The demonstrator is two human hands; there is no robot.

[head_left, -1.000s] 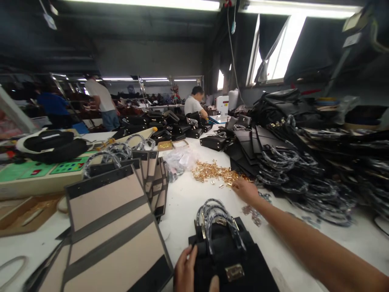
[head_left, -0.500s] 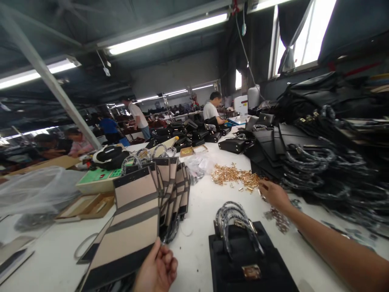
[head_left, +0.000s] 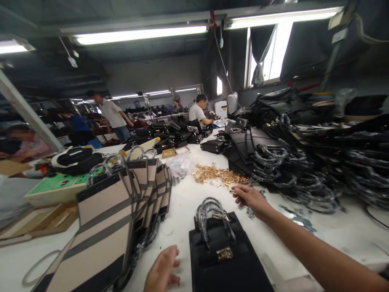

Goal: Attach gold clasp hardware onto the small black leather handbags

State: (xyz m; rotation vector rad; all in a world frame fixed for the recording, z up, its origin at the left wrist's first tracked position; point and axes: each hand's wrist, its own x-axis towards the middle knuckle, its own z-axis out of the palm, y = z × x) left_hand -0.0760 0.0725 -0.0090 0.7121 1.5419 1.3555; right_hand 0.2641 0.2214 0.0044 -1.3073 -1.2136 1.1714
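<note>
Pinched fingers of my right hand [head_left: 247, 198] hold a small gold metal piece [head_left: 233, 192], just in front of the pile of gold pieces [head_left: 212, 174]. My left hand [head_left: 164, 267] is near the bottom edge with fingers apart and nothing in it, between the stacked panels and the bag. A black bag panel [head_left: 227, 271] lies on the white table [head_left: 179, 219], with wrapped handles [head_left: 212, 215] at its top and a gold clasp [head_left: 224, 254] on its front. Beige and black panels [head_left: 103, 227] are stacked at the left.
Black panels with plastic-wrapped handles [head_left: 273, 162] are heaped at the right. A green-topped box [head_left: 57, 184] and an open cardboard box [head_left: 45, 221] stand at the left. A person [head_left: 199, 109] sits at the far end; another [head_left: 112, 115] stands further left.
The view has turned right. My right hand has drawn back slightly from the gold pile with a gold piece. My left hand has moved away from the stacked panels and its fingers have spread.
</note>
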